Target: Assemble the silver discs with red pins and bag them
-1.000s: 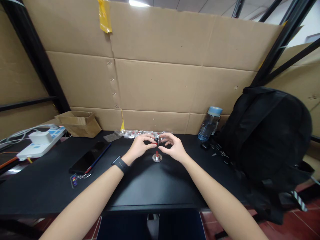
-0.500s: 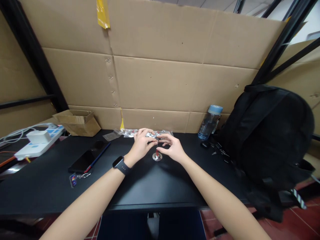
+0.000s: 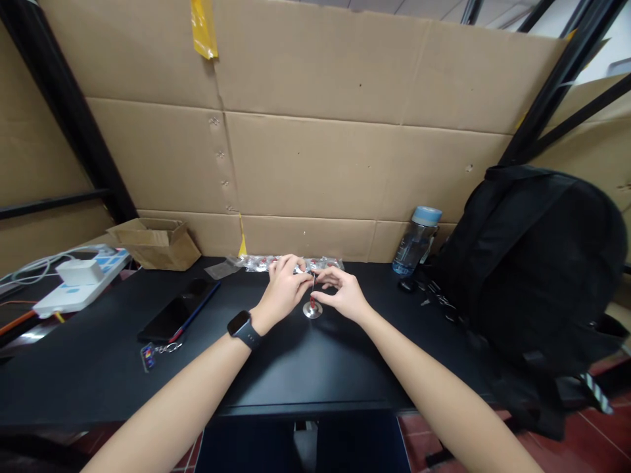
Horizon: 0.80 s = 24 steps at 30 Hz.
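A small shiny round metal disc (image 3: 312, 311) with a red part (image 3: 312, 299) at its centre is in front of my hands, low over or on the black table. A thin upright piece (image 3: 313, 284), like a wire or cord, rises from the red part. My left hand (image 3: 286, 289), with a dark watch on the wrist, is closed, thumb and fingers pinched at the top of that thin piece. Around its other side curves my right hand (image 3: 342, 295), thumb near the red part and fingers apart. Whether the right fingertips touch it I cannot tell.
Behind my hands lie clear plastic packets (image 3: 256, 263). On the left are a phone (image 3: 180, 309), a keychain (image 3: 148, 358), a brown paper box (image 3: 158, 244) and a power strip (image 3: 83, 289). A water bottle (image 3: 417, 242) and a black backpack (image 3: 537, 276) stand right. Cardboard (image 3: 315, 164) rises behind.
The whole view has shifted slightly, so everything sits a little further right. Both hands keep nearly the same pose around the thin piece and disc.
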Each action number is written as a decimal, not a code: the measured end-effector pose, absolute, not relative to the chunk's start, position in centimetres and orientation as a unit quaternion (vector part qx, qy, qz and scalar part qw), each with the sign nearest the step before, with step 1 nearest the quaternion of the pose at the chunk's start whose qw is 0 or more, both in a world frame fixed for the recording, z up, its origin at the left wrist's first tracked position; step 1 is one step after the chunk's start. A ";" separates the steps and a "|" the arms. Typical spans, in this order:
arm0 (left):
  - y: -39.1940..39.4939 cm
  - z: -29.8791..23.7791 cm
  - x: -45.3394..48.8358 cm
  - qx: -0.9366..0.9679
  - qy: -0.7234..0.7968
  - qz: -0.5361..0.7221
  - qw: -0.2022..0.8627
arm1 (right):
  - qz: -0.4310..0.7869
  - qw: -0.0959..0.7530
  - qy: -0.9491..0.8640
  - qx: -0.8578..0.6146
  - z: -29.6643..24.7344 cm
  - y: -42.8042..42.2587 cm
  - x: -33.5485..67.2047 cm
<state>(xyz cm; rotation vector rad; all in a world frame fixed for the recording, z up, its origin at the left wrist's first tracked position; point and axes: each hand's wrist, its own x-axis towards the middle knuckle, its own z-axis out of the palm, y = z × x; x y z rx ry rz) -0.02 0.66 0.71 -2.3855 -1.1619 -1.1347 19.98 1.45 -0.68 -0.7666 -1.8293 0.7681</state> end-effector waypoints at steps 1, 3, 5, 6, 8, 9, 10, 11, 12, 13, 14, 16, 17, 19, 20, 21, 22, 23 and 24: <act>0.7 0.7 0.0 -0.817 -0.403 -0.394 0.125 | 0.316 0.487 -0.750 -0.316 -0.8 1.5 19.9; 0.6 0.7 0.0 -0.811 -0.408 -0.404 0.115 | 0.314 0.493 -0.747 -0.317 -0.9 1.5 19.8; 0.6 0.8 0.0 -0.807 -0.411 -0.412 0.100 | 0.308 0.499 -0.746 -0.317 -0.9 1.5 19.8; 0.6 0.8 0.0 -0.805 -0.413 -0.416 0.095 | 0.304 0.501 -0.746 -0.317 -0.9 1.5 19.7; 0.6 0.9 0.0 -0.802 -0.415 -0.421 0.088 | 0.300 0.502 -0.747 -0.315 -0.8 1.5 19.7; 0.6 1.0 0.0 -0.800 -0.416 -0.423 0.087 | 0.300 0.502 -0.749 -0.312 -0.7 1.4 19.7; 0.6 1.0 -0.1 -0.799 -0.416 -0.425 0.087 | 0.303 0.501 -0.750 -0.309 -0.7 1.4 19.8; 0.6 1.1 -0.1 -0.798 -0.417 -0.427 0.087 | 0.308 0.500 -0.749 -0.305 -0.6 1.4 19.8; 0.6 1.1 -0.1 -0.797 -0.417 -0.428 0.088 | 0.315 0.499 -0.748 -0.303 -0.5 1.3 19.7; 0.6 1.1 -0.2 -0.797 -0.416 -0.429 0.089 | 0.321 0.499 -0.746 -0.303 -0.4 1.3 19.7; 0.7 1.1 -0.3 -0.797 -0.416 -0.429 0.091 | 0.325 0.499 -0.744 -0.303 -0.4 1.3 19.7; 0.7 1.2 -0.4 -0.800 -0.414 -0.424 0.098 | 0.326 0.502 -0.740 -0.307 -0.3 1.2 19.5; 0.7 1.1 -0.4 -0.802 -0.413 -0.419 0.101 | 0.321 0.505 -0.740 -0.308 -0.3 1.3 19.5; 0.7 1.1 -0.5 -0.806 -0.411 -0.412 0.107 | 0.296 0.509 -0.744 -0.315 -0.3 1.3 19.4; 0.7 1.1 -0.5 -0.808 -0.410 -0.409 0.109 | 0.277 0.509 -0.749 -0.321 -0.3 1.4 19.5; 0.7 1.1 -0.5 -0.810 -0.408 -0.407 0.110 | 0.256 0.507 -0.756 -0.327 -0.3 1.4 19.5; 0.7 1.1 -0.4 -0.812 -0.406 -0.405 0.110 | 0.238 0.502 -0.763 -0.332 -0.3 1.5 19.7; 0.7 1.0 -0.4 -0.813 -0.405 -0.404 0.111 | 0.226 0.496 -0.769 -0.333 -0.3 1.5 19.8; 0.7 1.0 -0.4 -0.814 -0.404 -0.402 0.111 | 0.220 0.490 -0.775 -0.333 -0.2 1.5 19.9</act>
